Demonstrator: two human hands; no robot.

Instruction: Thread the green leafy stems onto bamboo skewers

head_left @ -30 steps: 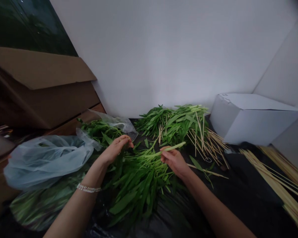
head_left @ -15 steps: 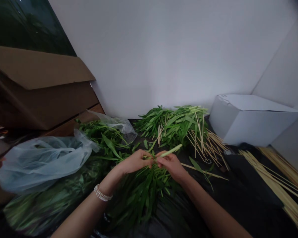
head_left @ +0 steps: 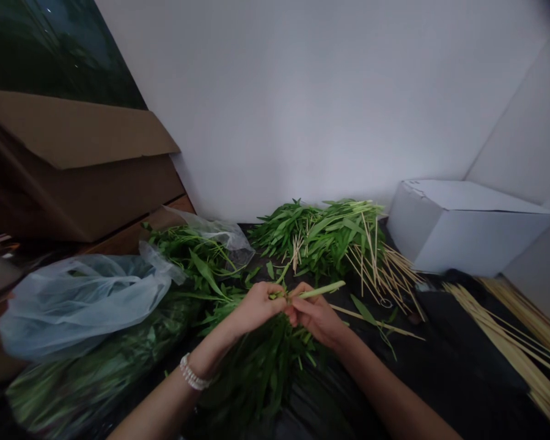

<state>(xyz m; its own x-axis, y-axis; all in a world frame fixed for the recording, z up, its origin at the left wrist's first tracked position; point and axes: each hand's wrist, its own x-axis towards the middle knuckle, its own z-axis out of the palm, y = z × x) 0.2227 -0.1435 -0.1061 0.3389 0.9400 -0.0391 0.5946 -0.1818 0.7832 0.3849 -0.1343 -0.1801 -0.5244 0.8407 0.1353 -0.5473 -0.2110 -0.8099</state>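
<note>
My left hand [head_left: 262, 305] and my right hand [head_left: 315, 315] meet at the middle, fingertips pinched together. Both hold a leafy green vegetable, whose pale cut stalk [head_left: 326, 288] sticks out to the right past my right fingers. Its other parts are mostly hidden by my hands. Just below lies a heap of long green leaves [head_left: 266, 366] on the black covering. Behind my hands rests a pile of leafy greens [head_left: 334, 232], with thin bamboo skewers [head_left: 389, 272] sticking out of its right side. One pale stick [head_left: 378, 322] lies right of my right hand.
On the left are a cloudy plastic bag [head_left: 87, 305], a clear bag of greens [head_left: 105, 366] and a cardboard box [head_left: 87, 183]. A white box [head_left: 467, 229] stands at the back right, by the wall. Pale flat strips [head_left: 499, 330] lie at the far right.
Both hands have shifted slightly down and right in the view, still pinching the vegetable. The stalk's end now points a little lower. The camera has tilted slightly.
</note>
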